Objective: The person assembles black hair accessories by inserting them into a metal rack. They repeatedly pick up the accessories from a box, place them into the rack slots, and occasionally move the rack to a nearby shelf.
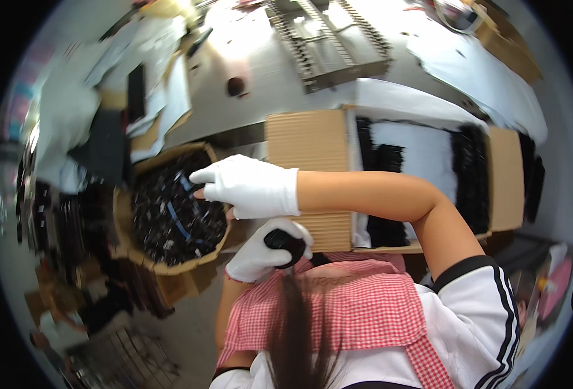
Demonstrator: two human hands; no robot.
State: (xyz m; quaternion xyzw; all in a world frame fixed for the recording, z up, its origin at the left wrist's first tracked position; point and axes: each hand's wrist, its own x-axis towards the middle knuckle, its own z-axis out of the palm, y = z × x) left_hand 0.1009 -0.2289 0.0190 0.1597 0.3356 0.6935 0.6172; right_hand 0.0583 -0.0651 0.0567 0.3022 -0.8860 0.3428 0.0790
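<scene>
The left hand [251, 259] curled around a smooth, rounded black piece [286, 247] — right by the checked apron [358, 311] — while the right hand [238, 188], grip impossible to tell, hovered by the scrap-filled carton [124, 223].

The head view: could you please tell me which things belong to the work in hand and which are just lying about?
Likely in use:
black rounded thing, in the left hand
carton of small black pieces, right hand over its edge
open white-lined carton, under the right forearm

Probably just lying about:
toothed metal rack
white sheets at far right
small dark round thing
</scene>
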